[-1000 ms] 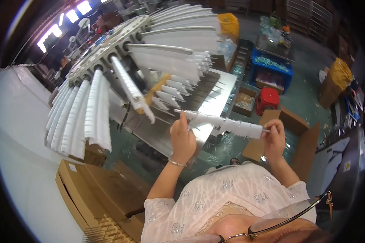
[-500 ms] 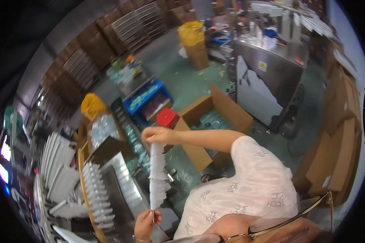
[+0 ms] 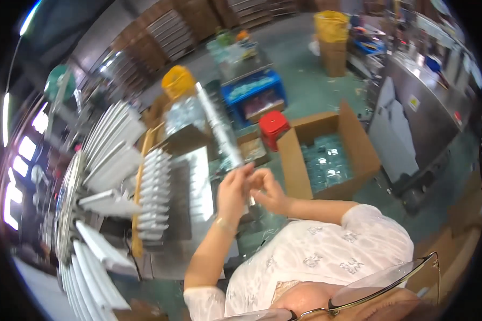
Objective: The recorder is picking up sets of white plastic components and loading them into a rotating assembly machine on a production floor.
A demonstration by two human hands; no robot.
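Note:
A long, narrow white strip [image 3: 218, 124] slants up and away from my two hands, seen almost edge-on and slightly blurred. My left hand [image 3: 233, 190] is closed around its near end. Close against it on the right, my right hand [image 3: 269, 191] has its fingers bent in at that same end. The fingers overlap, so the exact grip is partly hidden. Left of the hands, a row of white ridged pieces [image 3: 153, 195] stands along a yellow bar [image 3: 142, 187], beside a shiny metal tray [image 3: 199, 176].
An open cardboard box [image 3: 295, 166] of clear greenish pieces stands ahead on the right, near a red stool [image 3: 273, 127] and a blue crate [image 3: 254, 92]. White panels [image 3: 112, 142] fan out from a round machine at left. A steel cabinet [image 3: 423, 123] stands right.
The strip was upright between my hands, its jagged edge showing; now it points away. My left hand has moved up to my right, which came nearer. The view has shifted leftward.

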